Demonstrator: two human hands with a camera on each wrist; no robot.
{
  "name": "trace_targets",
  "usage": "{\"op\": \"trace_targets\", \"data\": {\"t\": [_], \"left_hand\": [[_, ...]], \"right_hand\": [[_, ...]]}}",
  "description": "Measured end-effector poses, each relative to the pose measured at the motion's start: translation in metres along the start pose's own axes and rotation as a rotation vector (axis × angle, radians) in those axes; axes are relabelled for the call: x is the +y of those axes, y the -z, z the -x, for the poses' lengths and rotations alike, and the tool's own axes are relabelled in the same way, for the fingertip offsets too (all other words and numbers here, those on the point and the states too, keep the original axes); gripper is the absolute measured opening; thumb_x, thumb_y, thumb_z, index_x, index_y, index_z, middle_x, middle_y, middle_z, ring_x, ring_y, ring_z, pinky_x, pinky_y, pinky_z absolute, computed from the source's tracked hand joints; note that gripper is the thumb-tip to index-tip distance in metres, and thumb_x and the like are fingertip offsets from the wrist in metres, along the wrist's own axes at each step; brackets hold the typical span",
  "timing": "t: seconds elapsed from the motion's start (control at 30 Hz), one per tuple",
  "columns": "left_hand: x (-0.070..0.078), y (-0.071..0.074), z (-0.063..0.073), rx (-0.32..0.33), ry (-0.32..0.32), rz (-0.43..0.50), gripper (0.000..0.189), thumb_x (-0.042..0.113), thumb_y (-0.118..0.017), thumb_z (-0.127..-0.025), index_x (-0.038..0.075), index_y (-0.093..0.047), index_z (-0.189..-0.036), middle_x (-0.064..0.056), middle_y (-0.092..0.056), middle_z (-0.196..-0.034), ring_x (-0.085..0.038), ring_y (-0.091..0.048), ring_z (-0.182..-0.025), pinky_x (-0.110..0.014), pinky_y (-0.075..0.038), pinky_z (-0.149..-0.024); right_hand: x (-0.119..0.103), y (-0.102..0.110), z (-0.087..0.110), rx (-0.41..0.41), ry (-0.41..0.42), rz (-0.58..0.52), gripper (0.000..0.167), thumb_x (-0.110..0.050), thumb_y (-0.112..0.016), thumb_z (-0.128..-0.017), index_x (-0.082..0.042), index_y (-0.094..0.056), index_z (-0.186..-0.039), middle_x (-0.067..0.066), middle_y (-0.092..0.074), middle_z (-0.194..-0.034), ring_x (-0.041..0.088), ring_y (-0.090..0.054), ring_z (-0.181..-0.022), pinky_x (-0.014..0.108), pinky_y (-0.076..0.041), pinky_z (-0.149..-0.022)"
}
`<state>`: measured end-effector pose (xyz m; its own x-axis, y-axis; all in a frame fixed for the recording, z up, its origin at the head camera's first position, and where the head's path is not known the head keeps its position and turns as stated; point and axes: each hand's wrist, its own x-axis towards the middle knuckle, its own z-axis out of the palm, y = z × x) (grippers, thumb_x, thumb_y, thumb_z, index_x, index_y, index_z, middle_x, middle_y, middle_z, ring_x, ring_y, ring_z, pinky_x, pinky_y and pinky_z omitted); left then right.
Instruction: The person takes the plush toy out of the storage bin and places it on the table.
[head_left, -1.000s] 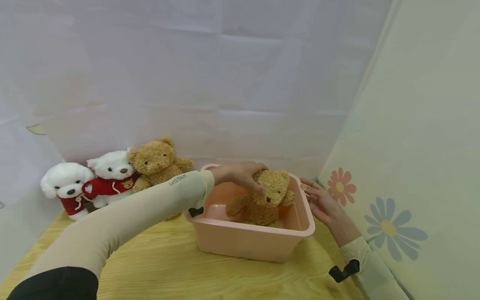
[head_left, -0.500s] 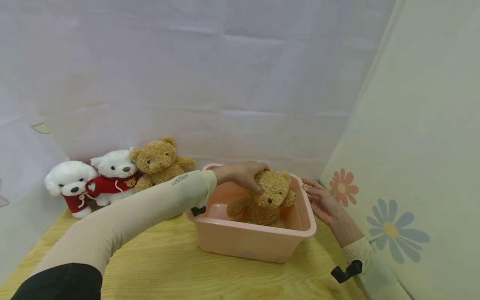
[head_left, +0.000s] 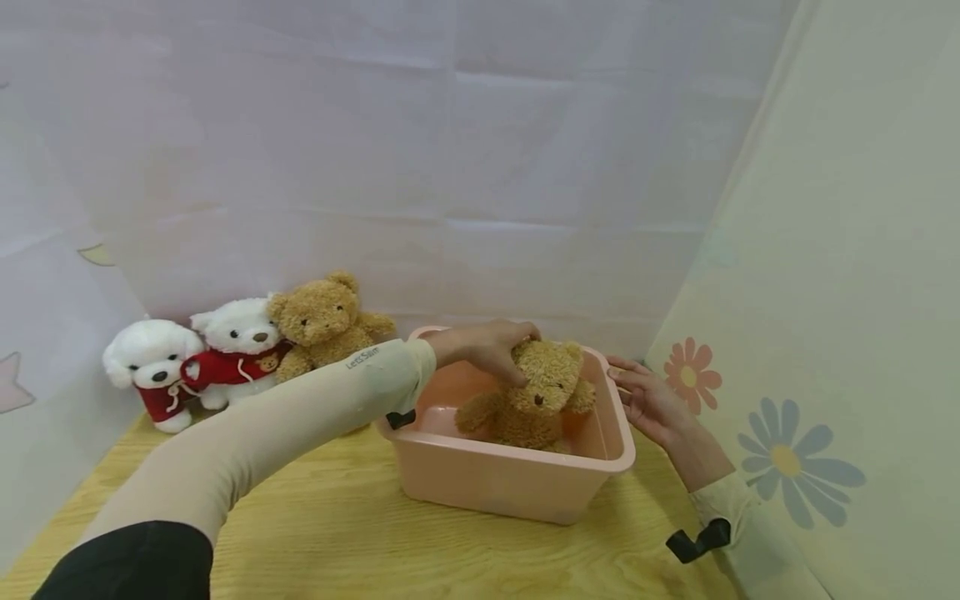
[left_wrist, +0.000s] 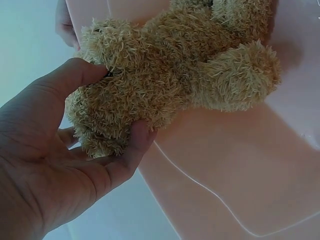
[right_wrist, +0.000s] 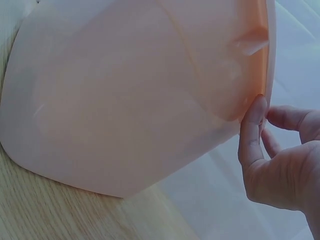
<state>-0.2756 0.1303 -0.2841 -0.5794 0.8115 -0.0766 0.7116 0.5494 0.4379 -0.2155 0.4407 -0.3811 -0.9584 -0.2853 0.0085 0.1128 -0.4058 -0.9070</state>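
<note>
A light brown teddy bear [head_left: 543, 392] sits upright inside a pink plastic tub [head_left: 487, 479]. My left hand [head_left: 487, 346] reaches over the tub's left side and grips the bear's head from behind. Up close in the left wrist view, the thumb and fingers of that left hand [left_wrist: 65, 145] spread around the fluffy head. At the tub's right end, my right hand [head_left: 654, 406] holds the rim. The right wrist view shows fingertips of this right hand [right_wrist: 272, 150] pinching the rim's edge from outside.
Left of the tub, another brown teddy bear [head_left: 322, 312] leans beside a white plush bear [head_left: 232, 325] and a white plush dog [head_left: 153, 354], both in red tops. The wooden table [head_left: 337, 533] meets a back wall and a flower-patterned right wall [head_left: 825, 292].
The head view has turned slightly left, so everything sits a little further right in it. Both hands keep the same holds, and the bear stays in the tub.
</note>
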Motion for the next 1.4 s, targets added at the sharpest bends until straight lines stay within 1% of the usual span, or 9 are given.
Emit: {"op": "trace_targets", "data": {"t": [0.2,0.47,0.57,0.67,0.8,0.9,1.1,1.27,1.4], "left_hand": [[0.003,0.000,0.003,0.007,0.014,-0.013,0.070,0.022,-0.077,-0.090,0.012,-0.041,-0.149,-0.006,-0.057,-0.112,-0.018,-0.051,-0.082,-0.033,-0.043,-0.070],[0.005,0.002,0.004,0.078,-0.020,0.010,0.073,0.019,-0.083,-0.085,0.012,-0.043,-0.147,-0.006,-0.059,-0.086,-0.014,-0.048,-0.067,-0.030,-0.043,-0.058],[0.006,0.004,0.008,0.100,-0.035,0.031,0.075,0.017,-0.083,-0.084,0.013,-0.043,-0.147,-0.007,-0.057,-0.082,-0.014,-0.045,-0.064,-0.029,-0.040,-0.056],[0.009,0.006,0.012,0.127,-0.055,0.042,0.075,0.015,-0.082,-0.083,0.016,-0.044,-0.147,-0.006,-0.056,-0.095,-0.016,-0.046,-0.071,-0.030,-0.040,-0.059],[0.016,0.008,0.020,0.172,-0.077,0.005,0.072,0.015,-0.080,-0.082,0.020,-0.046,-0.146,-0.003,-0.052,-0.124,-0.018,-0.050,-0.092,-0.033,-0.045,-0.070],[0.020,0.010,0.025,0.195,-0.083,-0.018,0.070,0.018,-0.080,-0.083,0.020,-0.048,-0.145,-0.003,-0.049,-0.136,-0.018,-0.050,-0.104,-0.034,-0.046,-0.077],[0.029,0.013,0.031,0.247,-0.109,-0.014,0.068,0.018,-0.080,-0.080,0.017,-0.051,-0.142,0.000,-0.053,-0.133,-0.017,-0.049,-0.104,-0.034,-0.045,-0.080],[0.034,0.016,0.032,0.356,-0.165,0.034,0.067,0.012,-0.081,-0.077,0.011,-0.055,-0.138,0.001,-0.058,-0.126,-0.015,-0.053,-0.102,-0.029,-0.046,-0.083],[0.037,0.021,0.035,0.456,-0.179,0.053,0.068,0.010,-0.083,-0.075,0.007,-0.055,-0.137,-0.003,-0.059,-0.128,-0.015,-0.055,-0.110,-0.026,-0.046,-0.090]], "right_hand": [[-0.001,-0.003,0.000,0.034,-0.015,0.021,0.025,-0.008,-0.046,-0.109,-0.007,-0.041,-0.134,0.006,-0.063,-0.110,0.017,-0.066,-0.088,0.026,-0.058,-0.071],[-0.002,-0.006,0.001,0.097,-0.001,0.076,0.033,-0.009,-0.051,-0.108,-0.006,-0.039,-0.138,0.004,-0.064,-0.111,0.015,-0.067,-0.090,0.025,-0.058,-0.072],[-0.002,-0.009,0.001,0.113,0.005,0.101,0.037,-0.010,-0.052,-0.108,-0.005,-0.037,-0.141,0.004,-0.064,-0.112,0.014,-0.067,-0.091,0.025,-0.058,-0.073],[-0.003,-0.010,0.002,0.110,0.006,0.117,0.041,-0.010,-0.052,-0.108,-0.003,-0.034,-0.145,0.003,-0.064,-0.114,0.014,-0.066,-0.094,0.026,-0.058,-0.075],[-0.003,-0.009,0.005,0.104,0.010,0.137,0.047,-0.011,-0.052,-0.108,-0.001,-0.031,-0.149,0.002,-0.064,-0.116,0.015,-0.065,-0.098,0.027,-0.057,-0.077],[-0.003,-0.008,0.006,0.104,0.011,0.142,0.050,-0.011,-0.052,-0.108,-0.001,-0.030,-0.151,0.002,-0.063,-0.119,0.016,-0.065,-0.100,0.028,-0.057,-0.079],[-0.004,-0.009,0.008,0.106,0.003,0.154,0.055,-0.013,-0.053,-0.108,0.000,-0.026,-0.155,0.004,-0.059,-0.124,0.017,-0.063,-0.105,0.029,-0.057,-0.083],[-0.003,-0.010,0.008,0.102,0.006,0.151,0.049,-0.013,-0.052,-0.109,-0.002,-0.032,-0.152,0.003,-0.060,-0.121,0.015,-0.063,-0.101,0.027,-0.057,-0.077],[-0.002,-0.010,0.008,0.103,0.011,0.150,0.043,-0.012,-0.051,-0.109,-0.004,-0.037,-0.148,0.001,-0.061,-0.116,0.014,-0.063,-0.094,0.025,-0.056,-0.072]]}}
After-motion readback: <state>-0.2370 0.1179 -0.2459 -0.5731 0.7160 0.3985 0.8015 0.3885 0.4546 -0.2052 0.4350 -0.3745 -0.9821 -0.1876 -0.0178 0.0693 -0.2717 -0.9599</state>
